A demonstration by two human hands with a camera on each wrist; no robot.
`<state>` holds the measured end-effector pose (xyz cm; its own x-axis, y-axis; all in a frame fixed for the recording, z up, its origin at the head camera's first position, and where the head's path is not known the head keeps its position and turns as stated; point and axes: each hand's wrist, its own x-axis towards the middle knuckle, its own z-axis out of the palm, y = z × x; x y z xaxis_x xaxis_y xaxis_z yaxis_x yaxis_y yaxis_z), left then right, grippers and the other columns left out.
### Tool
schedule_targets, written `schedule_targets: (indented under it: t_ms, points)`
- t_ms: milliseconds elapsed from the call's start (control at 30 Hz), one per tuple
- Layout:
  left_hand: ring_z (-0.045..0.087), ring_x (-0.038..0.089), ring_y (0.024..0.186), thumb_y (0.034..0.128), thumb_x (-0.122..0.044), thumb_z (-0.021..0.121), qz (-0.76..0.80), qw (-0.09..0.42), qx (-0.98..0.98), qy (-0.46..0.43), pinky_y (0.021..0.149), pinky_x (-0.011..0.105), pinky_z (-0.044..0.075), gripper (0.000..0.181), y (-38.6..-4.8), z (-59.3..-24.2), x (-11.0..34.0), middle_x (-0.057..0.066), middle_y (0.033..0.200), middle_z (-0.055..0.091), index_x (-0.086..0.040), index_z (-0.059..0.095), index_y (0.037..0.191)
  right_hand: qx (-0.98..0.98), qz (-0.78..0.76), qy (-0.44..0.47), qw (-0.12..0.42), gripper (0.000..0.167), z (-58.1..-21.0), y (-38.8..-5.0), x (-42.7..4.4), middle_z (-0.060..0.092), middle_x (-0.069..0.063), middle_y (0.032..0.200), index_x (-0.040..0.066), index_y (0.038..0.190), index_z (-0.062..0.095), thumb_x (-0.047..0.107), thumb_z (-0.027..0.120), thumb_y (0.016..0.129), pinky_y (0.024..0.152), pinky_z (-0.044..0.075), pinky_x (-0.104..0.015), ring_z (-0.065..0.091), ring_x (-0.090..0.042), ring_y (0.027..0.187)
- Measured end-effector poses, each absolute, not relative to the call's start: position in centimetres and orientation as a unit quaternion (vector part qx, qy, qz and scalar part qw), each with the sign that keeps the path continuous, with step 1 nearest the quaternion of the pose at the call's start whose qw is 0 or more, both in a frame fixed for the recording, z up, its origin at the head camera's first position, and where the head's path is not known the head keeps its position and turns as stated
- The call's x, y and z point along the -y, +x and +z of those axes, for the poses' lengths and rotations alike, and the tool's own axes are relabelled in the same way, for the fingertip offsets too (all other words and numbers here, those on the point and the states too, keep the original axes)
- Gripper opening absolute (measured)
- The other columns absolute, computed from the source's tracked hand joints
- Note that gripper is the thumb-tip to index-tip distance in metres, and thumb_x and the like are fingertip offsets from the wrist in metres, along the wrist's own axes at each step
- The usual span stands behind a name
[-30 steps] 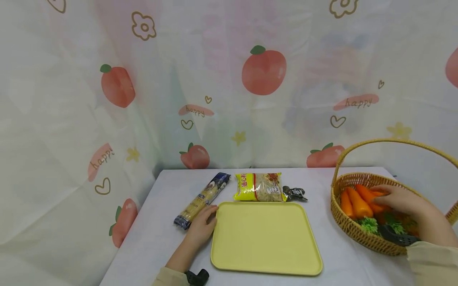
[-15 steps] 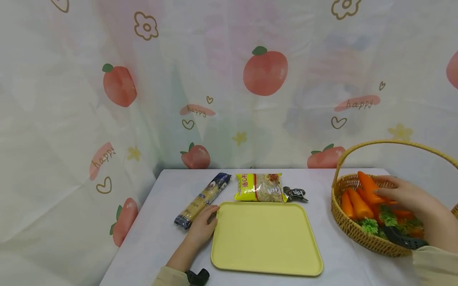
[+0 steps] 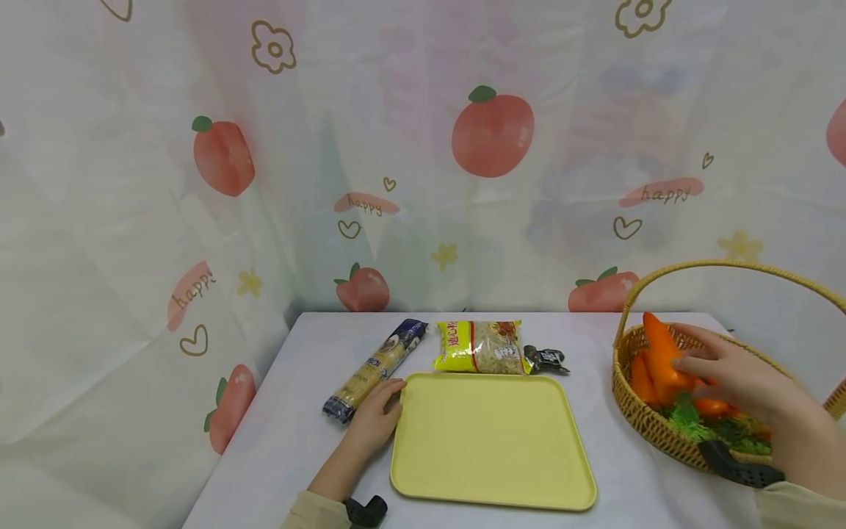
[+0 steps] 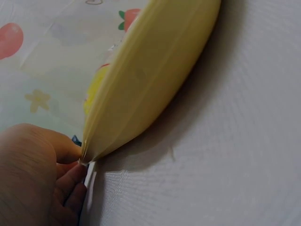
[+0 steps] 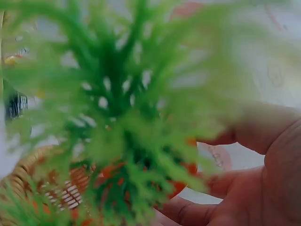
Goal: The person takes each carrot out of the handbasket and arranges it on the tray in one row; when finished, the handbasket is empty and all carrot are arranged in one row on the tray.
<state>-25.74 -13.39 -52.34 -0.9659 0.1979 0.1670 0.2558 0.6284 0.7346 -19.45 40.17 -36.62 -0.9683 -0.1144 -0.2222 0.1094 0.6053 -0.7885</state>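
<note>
At the basket on the right, my right hand grips an orange carrot with green leafy top, its tip pointing up. The carrot's leaves fill much of the right wrist view and hide most of its body; the thumb and fingers of that hand close on it from the right. More carrots lie in the wicker basket. My left hand holds the yellow tray at its far left corner. In the left wrist view, thumb and fingers pinch the rim of the tray.
Behind the tray lie a yellow-and-clear food packet and a small black packet. A long pack of noodles lies left of the tray, close to my left hand. The basket's tall handle arches over its opening.
My right hand has drawn a carrot up from the pile in the basket and shifted it slightly left, its tip now higher. My left hand stays on the tray.
</note>
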Motion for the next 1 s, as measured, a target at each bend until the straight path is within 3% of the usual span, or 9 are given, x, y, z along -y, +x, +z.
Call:
schedule_targets:
  t_ms: [167, 300, 633, 767, 1000]
  points:
    - [0.045, 0.025, 0.140, 0.0984, -0.016, 0.057, -0.414, 0.035, 0.901, -0.126, 0.117, 0.046, 0.036, 0.043, -25.8, -52.4, 13.4, 0.000, 0.147, 0.052, -0.016, 0.056, 0.141, -0.867, -0.477, -0.013, 0.145, 0.087, -36.9, -19.0, -38.9, 0.037, -0.034, 0.136, 0.011, 0.156, -0.016, 0.030, 0.051, 0.104, 0.080, 0.057, -0.034, 0.062, -0.011, 0.097]
    - [0.045, 0.026, 0.140, 0.0980, -0.016, 0.057, -0.416, 0.037, 0.899, -0.128, 0.117, 0.047, 0.036, 0.043, -25.8, -52.5, 13.4, 0.001, 0.146, 0.052, -0.015, 0.056, 0.141, -0.845, -0.508, -0.042, 0.164, 0.084, -36.9, -18.8, -37.9, 0.035, -0.027, 0.135, 0.008, 0.156, -0.017, 0.023, 0.048, 0.105, 0.082, 0.057, -0.030, 0.062, -0.010, 0.098]
    - [0.047, 0.026, 0.139, 0.0974, -0.016, 0.058, -0.417, 0.040, 0.898, -0.131, 0.116, 0.046, 0.037, 0.043, -25.8, -52.6, 13.4, 0.001, 0.145, 0.053, -0.015, 0.056, 0.140, -0.824, -0.536, -0.076, 0.169, 0.087, -36.9, -19.2, -33.7, 0.025, -0.029, 0.136, 0.018, 0.158, -0.014, 0.021, 0.053, 0.102, 0.083, 0.057, -0.034, 0.060, -0.018, 0.106]
    - [0.047, 0.027, 0.138, 0.0972, -0.015, 0.058, -0.415, 0.041, 0.899, -0.132, 0.116, 0.046, 0.038, 0.043, -25.8, -52.6, 13.5, 0.002, 0.145, 0.054, -0.015, 0.057, 0.140, -0.810, -0.552, -0.083, 0.181, 0.088, -37.1, -19.6, -31.7, 0.027, -0.031, 0.135, 0.021, 0.159, -0.009, 0.018, 0.056, 0.100, 0.084, 0.058, -0.036, 0.061, -0.026, 0.104]
    - [0.047, 0.027, 0.138, 0.0973, -0.015, 0.058, -0.413, 0.040, 0.900, -0.134, 0.116, 0.047, 0.037, 0.043, -25.9, -52.6, 13.5, 0.004, 0.145, 0.053, -0.014, 0.056, 0.141, -0.779, -0.584, -0.108, 0.200, 0.090, -37.9, -20.5, -27.8, 0.035, -0.030, 0.130, 0.021, 0.160, -0.004, 0.014, 0.060, 0.097, 0.086, 0.059, -0.044, 0.061, -0.027, 0.103]
